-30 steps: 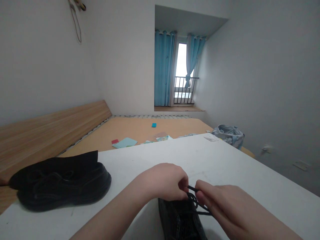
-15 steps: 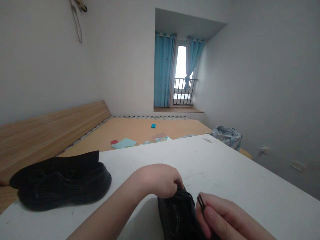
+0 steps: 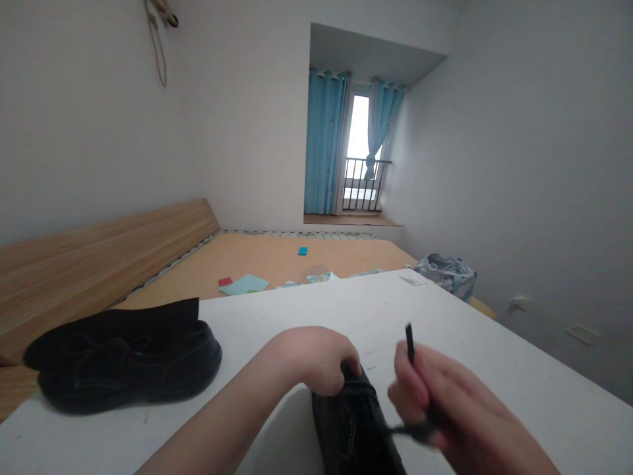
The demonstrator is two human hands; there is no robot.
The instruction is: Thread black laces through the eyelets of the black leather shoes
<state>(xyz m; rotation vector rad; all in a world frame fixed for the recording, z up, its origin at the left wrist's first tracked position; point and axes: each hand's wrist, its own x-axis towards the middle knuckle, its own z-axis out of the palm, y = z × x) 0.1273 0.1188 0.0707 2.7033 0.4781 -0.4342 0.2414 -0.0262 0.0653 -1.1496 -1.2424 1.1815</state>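
Note:
A black lace-up shoe point(image 3: 341, 429) stands on the white table in front of me, cut off by the bottom of the view. My left hand point(image 3: 324, 359) is closed on its far end, fingers curled down at the upper; the fingertips are partly hidden. To the right of the shoe, my right hand point(image 3: 430, 396) is raised and pinches a black shoelace point(image 3: 409, 343), whose short end sticks up above the fingers. A stretch of lace runs from the hand back to the shoe, blurred by motion. Another black shoe point(image 3: 148, 376) lies at the left, with a flat black insole-shaped piece point(image 3: 163, 315) along its top.
The white table point(image 3: 277, 323) reaches toward a bed point(image 3: 267, 254) with several papers and small cards. A pale patterned bag point(image 3: 448, 274) sits past the table's right edge. A wooden headboard point(image 3: 99, 264) runs along the left wall.
My right hand has moved up and right, away from the shoe, drawing the lace with it. The left hand keeps its place on the shoe.

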